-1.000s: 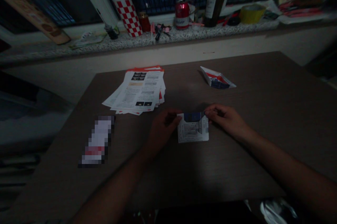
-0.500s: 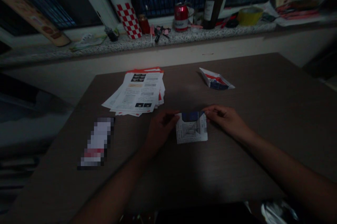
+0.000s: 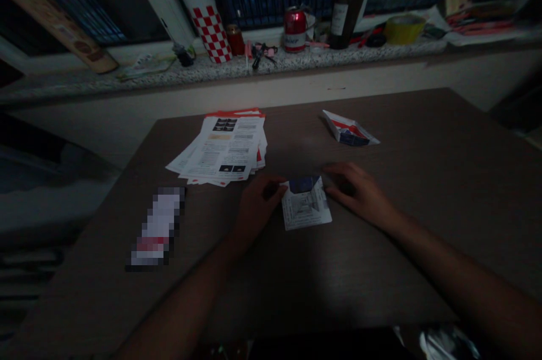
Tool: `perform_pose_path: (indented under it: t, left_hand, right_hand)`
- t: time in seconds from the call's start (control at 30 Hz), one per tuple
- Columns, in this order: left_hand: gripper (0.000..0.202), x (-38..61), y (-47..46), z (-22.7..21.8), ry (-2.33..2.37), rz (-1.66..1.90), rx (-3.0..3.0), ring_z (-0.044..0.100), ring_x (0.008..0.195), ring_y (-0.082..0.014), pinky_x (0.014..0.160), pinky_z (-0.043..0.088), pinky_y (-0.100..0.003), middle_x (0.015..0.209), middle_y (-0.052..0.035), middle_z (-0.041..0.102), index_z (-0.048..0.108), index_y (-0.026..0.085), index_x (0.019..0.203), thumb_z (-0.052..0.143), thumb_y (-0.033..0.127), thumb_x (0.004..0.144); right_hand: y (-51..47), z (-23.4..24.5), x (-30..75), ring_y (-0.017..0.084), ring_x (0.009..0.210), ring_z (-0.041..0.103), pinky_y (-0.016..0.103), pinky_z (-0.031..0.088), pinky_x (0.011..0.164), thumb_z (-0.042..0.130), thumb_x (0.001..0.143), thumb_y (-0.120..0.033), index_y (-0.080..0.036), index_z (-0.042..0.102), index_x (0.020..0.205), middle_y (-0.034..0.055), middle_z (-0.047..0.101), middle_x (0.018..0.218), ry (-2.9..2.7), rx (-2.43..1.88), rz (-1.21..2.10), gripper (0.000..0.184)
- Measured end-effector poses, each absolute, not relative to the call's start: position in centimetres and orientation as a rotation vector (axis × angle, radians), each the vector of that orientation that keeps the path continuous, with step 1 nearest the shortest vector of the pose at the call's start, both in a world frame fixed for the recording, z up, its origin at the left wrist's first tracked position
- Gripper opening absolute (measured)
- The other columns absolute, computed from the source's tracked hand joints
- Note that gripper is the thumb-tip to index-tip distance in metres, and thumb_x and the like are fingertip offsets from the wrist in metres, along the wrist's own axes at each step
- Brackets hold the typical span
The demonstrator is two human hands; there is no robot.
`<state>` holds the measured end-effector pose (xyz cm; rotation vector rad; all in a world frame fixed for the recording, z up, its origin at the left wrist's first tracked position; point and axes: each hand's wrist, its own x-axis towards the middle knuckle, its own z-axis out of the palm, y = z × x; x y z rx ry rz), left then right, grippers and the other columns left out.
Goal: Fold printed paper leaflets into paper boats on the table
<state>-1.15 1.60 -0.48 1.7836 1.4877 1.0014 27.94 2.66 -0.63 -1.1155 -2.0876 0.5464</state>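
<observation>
1. Our left hand (image 3: 254, 207) sits at 9 o'clock of the folded paper (image 3: 305, 209), fingers curled against its upper left corner. The light is too dim for us to tell whether they pinch the edge or only rest on it.
2. Our right hand (image 3: 359, 193) lies at 2 o'clock of the paper, palm down, fingers loosely spread and holding nothing. Its fingertips reach the upper right corner, but we cannot tell whether they touch it.
3. That paper lies flat on the brown counter (image 3: 423, 191) between the two hands. It shows white printed faces, a dark blue band along the far edge, and flaps meeting in slanted creases.
4. We judge it light and thin. The layers make it stiffer than a single sheet, yet it looks springy at the folds and likely to slide on the smooth counter. A rough pull could tear it or set a stray crease. The safest hold looks like a pinch at a corner or folded edge, with the other palm pressing its middle.
5. A fanned stack of leaflets (image 3: 224, 148) lies at 10 o'clock, well apart. Another folded piece (image 3: 349, 130) in red, white and blue lies at 1 o'clock, and a pixelated oblong (image 3: 156, 227) at 8 o'clock.
6. At 12 o'clock, the ledge (image 3: 127, 75) carries a checkered bottle (image 3: 207, 21), a red can (image 3: 294, 29), a dark bottle (image 3: 345, 10) and a yellow roll (image 3: 404, 29).
</observation>
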Motion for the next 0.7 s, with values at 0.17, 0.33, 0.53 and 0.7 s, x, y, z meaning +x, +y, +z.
perform_pose_path:
  t: [0.17, 0.33, 0.53, 0.7]
  left_hand:
    - [0.013, -1.3, 1.9, -0.6, 1.501, 0.966, 1.876, 0.072, 0.095, -0.0213, 0.091, 0.059, -0.038, 0.106, -0.0028, 0.077, 0.075, 0.025, 0.108, 0.07, 0.028, 0.096]
    - [0.016, -1.4, 1.7, -0.6, 1.485, 0.998, 1.867, 0.073, 0.103, -0.0236, 0.096, 0.059, -0.04, 0.112, -0.0046, 0.077, 0.076, 0.025, 0.109, 0.07, 0.031, 0.097]
    - [0.02, -1.5, 1.8, 0.0, 1.449, 0.992, 1.652, 0.076, 0.099, -0.0239, 0.093, 0.062, -0.04, 0.11, -0.0039, 0.08, 0.078, 0.026, 0.11, 0.071, 0.038, 0.096]
    - [0.024, -1.4, 1.7, 0.4, 1.376, 1.001, 1.475, 0.078, 0.098, -0.0243, 0.086, 0.064, -0.037, 0.111, -0.0039, 0.082, 0.08, 0.025, 0.112, 0.073, 0.038, 0.093]
  right_hand:
    - [3.0, -0.9, 28.1, 0.034, 0.134, 0.06, 0.057, 0.05, 0.111, 0.063, 0.103, -0.026, -0.029, 0.06, 0.144, 0.0124, 0.065, 0.143, -2.266, -1.021, 0.448, 0.041]
    - [3.4, -1.4, 28.3, 0.03, 0.133, 0.061, 0.055, 0.05, 0.112, 0.052, 0.106, -0.018, -0.028, 0.059, 0.143, 0.0106, 0.067, 0.141, -2.33, -0.938, 0.509, 0.039]
    - [3.3, -1.2, 28.2, 0.029, 0.125, 0.066, 0.051, 0.055, 0.106, 0.054, 0.107, -0.022, -0.028, 0.062, 0.141, 0.0103, 0.072, 0.134, -2.298, -0.887, 0.611, 0.035]
    - [3.1, -0.8, 28.1, 0.028, 0.12, 0.07, 0.049, 0.057, 0.103, 0.057, 0.107, -0.026, -0.028, 0.066, 0.136, 0.0105, 0.074, 0.129, -2.262, -0.898, 0.573, 0.03]
